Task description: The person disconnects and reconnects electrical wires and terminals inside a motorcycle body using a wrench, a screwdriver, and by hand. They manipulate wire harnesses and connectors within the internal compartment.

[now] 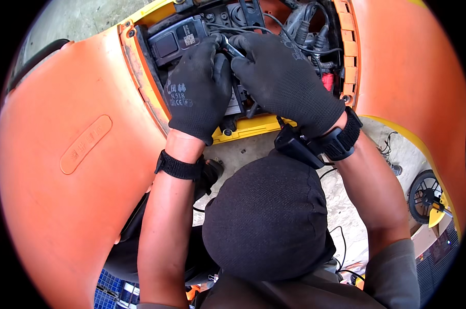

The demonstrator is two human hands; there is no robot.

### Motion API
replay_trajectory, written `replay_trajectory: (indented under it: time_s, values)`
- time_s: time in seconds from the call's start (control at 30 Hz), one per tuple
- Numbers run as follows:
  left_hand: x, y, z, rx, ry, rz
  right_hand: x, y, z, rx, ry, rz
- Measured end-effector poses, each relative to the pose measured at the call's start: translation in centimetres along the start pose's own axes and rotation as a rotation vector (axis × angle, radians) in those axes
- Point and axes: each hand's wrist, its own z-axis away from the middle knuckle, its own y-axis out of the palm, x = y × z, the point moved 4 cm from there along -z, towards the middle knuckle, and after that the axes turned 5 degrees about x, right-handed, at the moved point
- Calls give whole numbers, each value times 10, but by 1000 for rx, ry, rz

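Observation:
Both my hands wear black knit work gloves and meet over an opened compartment in an orange machine. Between them is a short silver metal tool (233, 49); its ends are hidden by the gloves, so I cannot tell its kind. My right hand (282, 74) is closed, pinching the tool's lower right part between thumb and fingers. On the other side my left hand (199, 85) curls closed, its fingertips against the tool's upper end. A black box with a square code label (177, 40) sits just beyond the left hand. Black cables (305, 44) run past the right hand.
A yellow edge strip (253, 127) borders the compartment's near side. Large orange panels (63, 129) flank it left and right. A red part (328, 81) sits beside my right wrist. A black cap (266, 219) fills the space between my forearms. A black wheel (425, 196) stands at the right.

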Motion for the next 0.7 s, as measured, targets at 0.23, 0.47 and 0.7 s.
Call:
replay_trajectory:
  time_s: [0.23,0.47,0.7]
  values:
    - [-6,2,3,13,-55,22,-9,10,13,-321,-359,178]
    - [-3,-2,9,-43,-113,46,6,-9,25,-289,-233,177]
    - [-7,2,14,207,-639,1278,14,-9,7,-341,-216,194]
